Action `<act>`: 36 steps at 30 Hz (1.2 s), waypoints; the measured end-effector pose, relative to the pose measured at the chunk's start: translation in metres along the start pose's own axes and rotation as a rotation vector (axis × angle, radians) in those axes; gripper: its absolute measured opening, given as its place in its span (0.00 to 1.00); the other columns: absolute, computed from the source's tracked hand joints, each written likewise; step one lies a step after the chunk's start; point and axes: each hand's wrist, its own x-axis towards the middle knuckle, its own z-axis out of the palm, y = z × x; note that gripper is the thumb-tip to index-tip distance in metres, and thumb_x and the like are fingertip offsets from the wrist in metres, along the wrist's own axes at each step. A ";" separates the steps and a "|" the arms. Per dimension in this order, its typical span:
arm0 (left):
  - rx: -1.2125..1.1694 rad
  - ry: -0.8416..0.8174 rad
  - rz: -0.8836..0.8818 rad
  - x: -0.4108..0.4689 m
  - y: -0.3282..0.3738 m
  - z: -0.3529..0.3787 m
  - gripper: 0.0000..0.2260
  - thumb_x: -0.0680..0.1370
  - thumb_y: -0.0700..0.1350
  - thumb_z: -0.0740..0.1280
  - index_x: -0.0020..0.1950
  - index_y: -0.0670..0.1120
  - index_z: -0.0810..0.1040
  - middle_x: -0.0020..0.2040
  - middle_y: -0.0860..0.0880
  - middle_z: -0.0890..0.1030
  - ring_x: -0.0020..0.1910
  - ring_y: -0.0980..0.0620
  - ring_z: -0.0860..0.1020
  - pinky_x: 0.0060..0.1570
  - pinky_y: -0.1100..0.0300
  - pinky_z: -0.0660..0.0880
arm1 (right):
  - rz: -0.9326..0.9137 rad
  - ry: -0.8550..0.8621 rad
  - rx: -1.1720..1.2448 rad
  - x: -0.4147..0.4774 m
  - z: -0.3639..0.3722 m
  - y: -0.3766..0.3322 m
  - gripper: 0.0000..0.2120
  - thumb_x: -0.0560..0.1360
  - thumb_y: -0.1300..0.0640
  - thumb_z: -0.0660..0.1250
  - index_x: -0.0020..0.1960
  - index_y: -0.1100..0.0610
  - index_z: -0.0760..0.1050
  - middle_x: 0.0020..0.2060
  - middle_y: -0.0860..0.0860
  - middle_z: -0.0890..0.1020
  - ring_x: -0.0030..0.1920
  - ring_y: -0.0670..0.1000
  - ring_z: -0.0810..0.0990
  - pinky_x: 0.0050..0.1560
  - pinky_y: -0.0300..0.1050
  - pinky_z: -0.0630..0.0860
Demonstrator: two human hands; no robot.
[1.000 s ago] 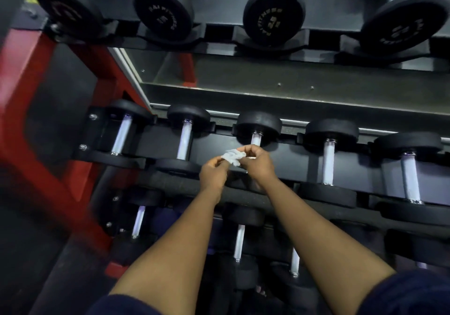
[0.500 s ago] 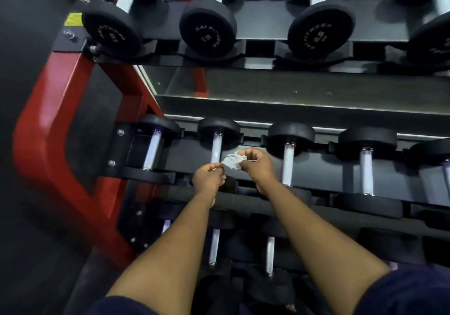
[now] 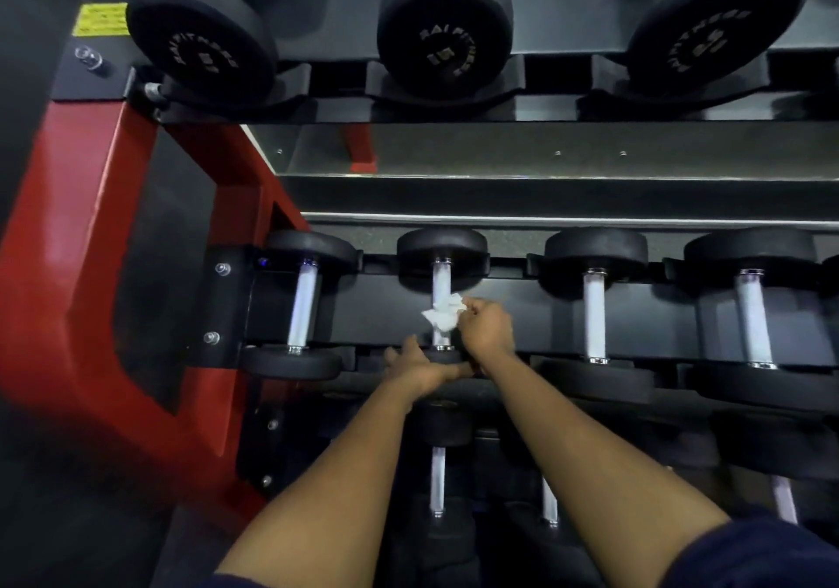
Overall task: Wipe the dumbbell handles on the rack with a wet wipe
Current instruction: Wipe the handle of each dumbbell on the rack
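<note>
A crumpled white wet wipe [image 3: 442, 317] is pinched in my right hand [image 3: 488, 328] and pressed against the chrome handle [image 3: 440, 281] of the second dumbbell from the left on the middle shelf. My left hand [image 3: 415, 362] lies over that dumbbell's near black head, fingers stretched to the right and thumb up. The neighbouring handles, one to the left [image 3: 303, 306] and two to the right [image 3: 594, 315] [image 3: 753, 319], are bare. The lower part of the wiped handle is hidden behind the wipe and my hands.
Large black dumbbells [image 3: 447, 28] fill the top shelf, overhanging the middle one. More chrome handles [image 3: 438, 481] show on the bottom shelf under my forearms. The rack's red side frame [image 3: 91, 269] closes off the left.
My left hand has let go of the wipe and dropped onto the dumbbell's near head. My right hand has brought the wipe onto the second handle. The view has shifted left and closer.
</note>
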 end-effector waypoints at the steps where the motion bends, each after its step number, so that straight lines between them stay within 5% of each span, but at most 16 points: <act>1: -0.023 0.007 -0.003 0.003 -0.001 0.003 0.57 0.56 0.64 0.78 0.77 0.49 0.53 0.74 0.42 0.53 0.72 0.41 0.61 0.70 0.49 0.64 | -0.006 -0.047 -0.065 0.001 0.003 0.000 0.14 0.77 0.61 0.61 0.59 0.59 0.80 0.54 0.59 0.82 0.56 0.58 0.79 0.52 0.43 0.73; 4: -0.078 0.072 -0.076 0.012 0.003 0.007 0.62 0.56 0.57 0.82 0.78 0.45 0.46 0.74 0.39 0.54 0.73 0.41 0.60 0.70 0.49 0.65 | 0.002 -0.179 -0.332 0.007 0.014 0.003 0.14 0.77 0.57 0.63 0.56 0.64 0.79 0.54 0.61 0.81 0.57 0.59 0.78 0.52 0.45 0.73; 7: -0.101 0.079 -0.115 0.018 0.005 0.007 0.68 0.46 0.59 0.82 0.76 0.42 0.50 0.72 0.39 0.58 0.71 0.41 0.63 0.68 0.50 0.68 | 0.042 -0.231 -0.433 0.019 0.016 0.001 0.15 0.76 0.55 0.65 0.57 0.64 0.78 0.57 0.61 0.79 0.59 0.59 0.77 0.50 0.43 0.73; 9: -0.100 0.087 -0.107 0.019 0.004 0.007 0.71 0.40 0.61 0.81 0.76 0.41 0.51 0.72 0.38 0.58 0.70 0.41 0.64 0.67 0.49 0.69 | 0.043 -0.201 -0.373 0.028 0.012 -0.007 0.14 0.75 0.55 0.67 0.56 0.64 0.79 0.55 0.60 0.80 0.58 0.58 0.78 0.46 0.42 0.72; 14: -0.047 0.058 -0.134 0.020 0.006 0.005 0.67 0.48 0.60 0.83 0.76 0.40 0.50 0.74 0.37 0.54 0.71 0.39 0.62 0.68 0.49 0.67 | -0.033 -0.029 -0.095 0.047 0.004 -0.033 0.10 0.76 0.61 0.65 0.54 0.59 0.81 0.51 0.59 0.83 0.55 0.57 0.79 0.44 0.39 0.69; 17: -0.032 0.021 -0.121 0.022 0.005 0.003 0.70 0.40 0.64 0.81 0.75 0.40 0.55 0.73 0.37 0.54 0.69 0.40 0.64 0.67 0.49 0.68 | -0.093 -0.036 -0.132 0.042 0.005 -0.029 0.10 0.75 0.61 0.66 0.55 0.59 0.79 0.51 0.59 0.82 0.55 0.58 0.79 0.44 0.40 0.68; 19: -0.035 0.033 -0.110 0.023 0.003 0.003 0.72 0.33 0.66 0.76 0.74 0.41 0.58 0.72 0.38 0.57 0.67 0.41 0.67 0.65 0.50 0.70 | -0.076 -0.109 -0.198 0.035 0.008 -0.015 0.03 0.75 0.59 0.67 0.45 0.57 0.79 0.48 0.59 0.82 0.53 0.57 0.80 0.40 0.38 0.66; 21: -0.045 0.068 -0.091 0.024 0.001 0.005 0.70 0.32 0.66 0.75 0.72 0.41 0.63 0.68 0.38 0.61 0.64 0.43 0.69 0.63 0.52 0.73 | -0.029 -0.206 -0.284 0.030 0.011 0.002 0.06 0.73 0.56 0.70 0.38 0.55 0.76 0.49 0.58 0.82 0.53 0.55 0.80 0.41 0.38 0.66; 24: -0.070 0.069 -0.060 0.024 0.000 0.003 0.67 0.33 0.66 0.76 0.69 0.41 0.68 0.65 0.40 0.63 0.61 0.45 0.72 0.60 0.55 0.75 | 0.006 -0.255 -0.284 0.028 0.008 0.015 0.10 0.70 0.55 0.74 0.51 0.56 0.81 0.51 0.52 0.83 0.54 0.52 0.80 0.45 0.37 0.69; 30: -0.076 0.035 -0.074 0.019 0.005 0.000 0.64 0.38 0.63 0.80 0.70 0.39 0.66 0.69 0.37 0.59 0.64 0.43 0.70 0.62 0.55 0.73 | -0.213 -0.014 -0.126 0.037 0.007 -0.007 0.16 0.73 0.62 0.69 0.60 0.57 0.78 0.52 0.55 0.83 0.54 0.54 0.80 0.51 0.39 0.72; 33: -0.076 0.031 -0.071 0.020 0.004 -0.001 0.61 0.40 0.63 0.80 0.68 0.40 0.68 0.68 0.39 0.60 0.63 0.44 0.70 0.61 0.56 0.74 | -0.464 -0.020 -0.402 0.042 0.012 -0.006 0.17 0.75 0.64 0.64 0.63 0.58 0.75 0.55 0.57 0.78 0.54 0.58 0.78 0.49 0.46 0.74; 36: -0.090 0.022 -0.069 0.021 0.002 0.000 0.60 0.41 0.62 0.81 0.69 0.41 0.67 0.68 0.40 0.58 0.64 0.44 0.70 0.61 0.56 0.74 | -0.682 -0.162 -0.587 0.036 0.006 0.005 0.17 0.76 0.63 0.64 0.65 0.59 0.75 0.55 0.57 0.76 0.52 0.58 0.77 0.45 0.41 0.68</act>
